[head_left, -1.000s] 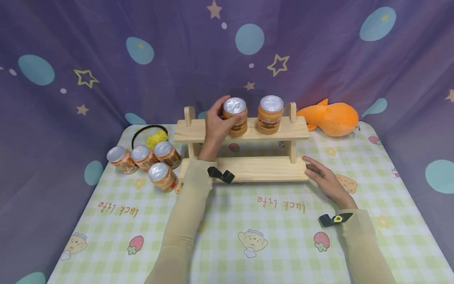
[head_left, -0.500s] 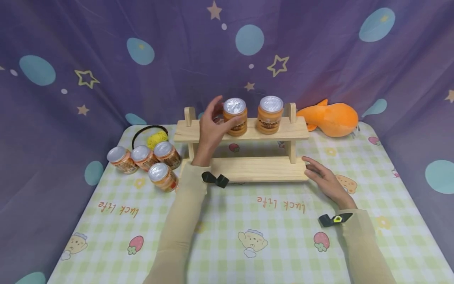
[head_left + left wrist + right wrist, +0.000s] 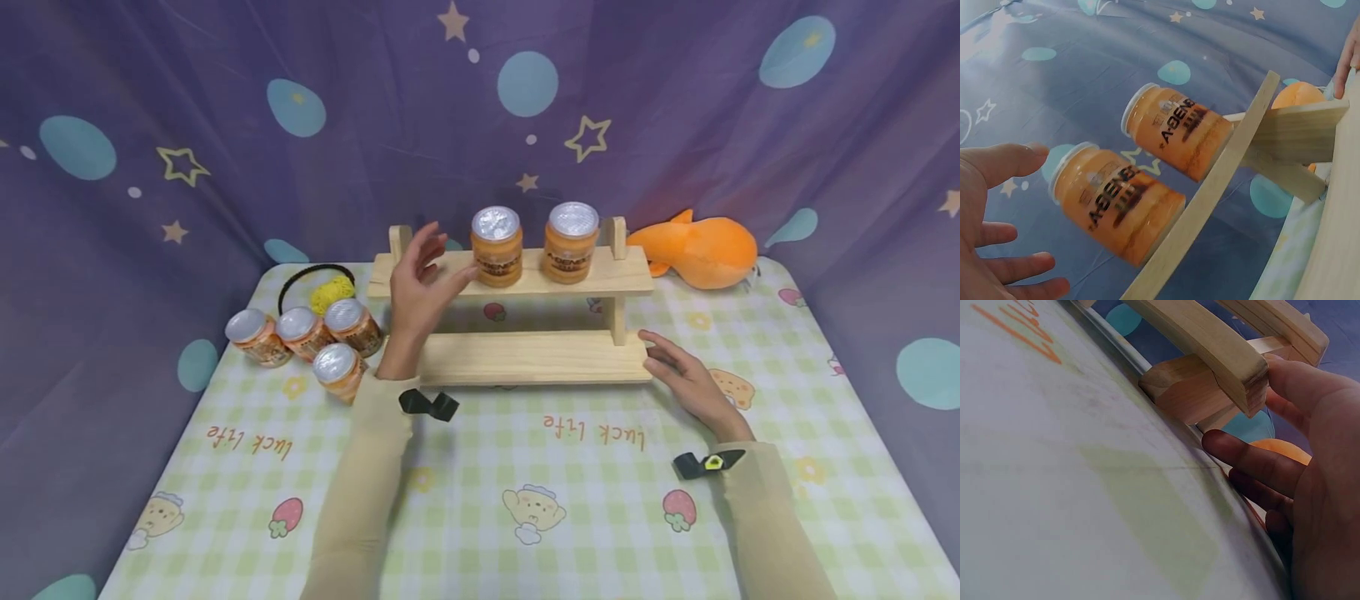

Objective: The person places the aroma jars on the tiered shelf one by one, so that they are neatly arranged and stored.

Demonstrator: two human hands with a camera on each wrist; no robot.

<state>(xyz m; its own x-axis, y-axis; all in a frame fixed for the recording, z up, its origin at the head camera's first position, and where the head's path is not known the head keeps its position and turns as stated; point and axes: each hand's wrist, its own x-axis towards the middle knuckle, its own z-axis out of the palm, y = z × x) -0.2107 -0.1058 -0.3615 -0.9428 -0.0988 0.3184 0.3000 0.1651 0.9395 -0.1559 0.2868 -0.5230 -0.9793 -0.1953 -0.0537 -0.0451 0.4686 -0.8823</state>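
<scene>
Two orange jars with silvery lids stand upright on the upper board of a two-tier wooden shelf (image 3: 540, 358): the left jar (image 3: 497, 250) and the right jar (image 3: 572, 243). My left hand (image 3: 422, 292) is just left of the left jar, fingers spread and holding nothing. In the left wrist view a gap shows between those fingers and the jar (image 3: 1119, 203). At the lower board's right end is my right hand (image 3: 690, 383). The right wrist view has its thumb (image 3: 1291, 378) against the board's end (image 3: 1250, 387), the other fingers loosely extended below.
Several more jars (image 3: 258, 337) stand together on the left of the checkered tablecloth (image 3: 600, 533). Behind them lie a yellow ball (image 3: 332, 294) and a black cord loop (image 3: 300, 273). An orange plush toy (image 3: 701, 250) sits behind the shelf's right end. A purple curtain (image 3: 360, 150) hangs behind.
My left hand has let go of the left jar and drawn back to the left and toward me. That jar stays on the upper board. The right hand has not moved.
</scene>
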